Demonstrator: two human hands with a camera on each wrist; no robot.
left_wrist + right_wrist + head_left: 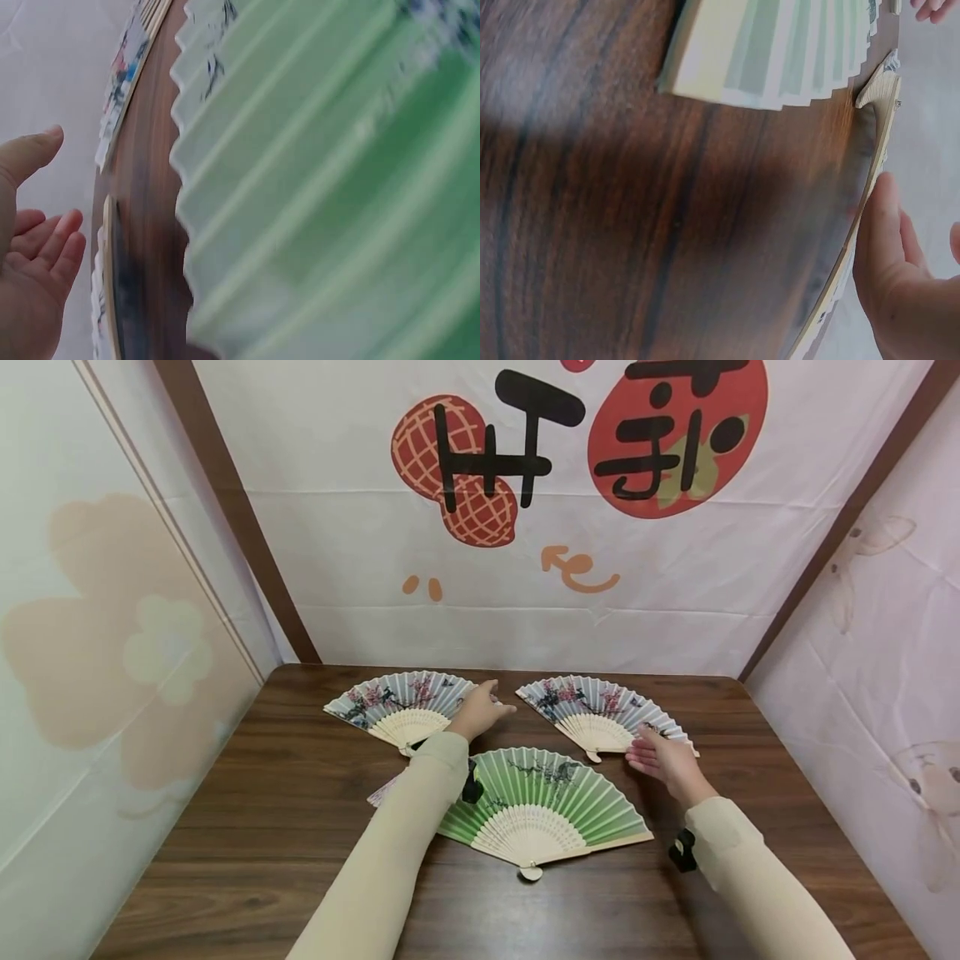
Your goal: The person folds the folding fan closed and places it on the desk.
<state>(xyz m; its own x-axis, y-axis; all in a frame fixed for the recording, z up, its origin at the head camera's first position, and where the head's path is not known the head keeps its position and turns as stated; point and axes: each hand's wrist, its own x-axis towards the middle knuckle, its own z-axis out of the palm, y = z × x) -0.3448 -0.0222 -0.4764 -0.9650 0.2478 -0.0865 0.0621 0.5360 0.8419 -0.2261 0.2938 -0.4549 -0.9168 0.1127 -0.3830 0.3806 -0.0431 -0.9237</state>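
Three paper fans lie spread on the brown wooden table [285, 827]. A blue-grey fan [401, 703] with pink blossoms is at the back left, a matching one [596, 710] at the back right, and a green fan [540, 802] in front. My left hand [489, 703] reaches over the green fan with fingers straight, at the right edge of the back-left fan; in the left wrist view the hand [37, 247] holds nothing. My right hand [643, 752] rests with relaxed fingers against the right edge of the back-right fan. Its thumb [881, 225] lies along the fan's wooden guard [874, 169].
A pinkish corner of another fan [381, 793] shows under my left sleeve. Cloth walls with printed shapes close the table in at the back and both sides. Bare wood stretches along the front and left of the table.
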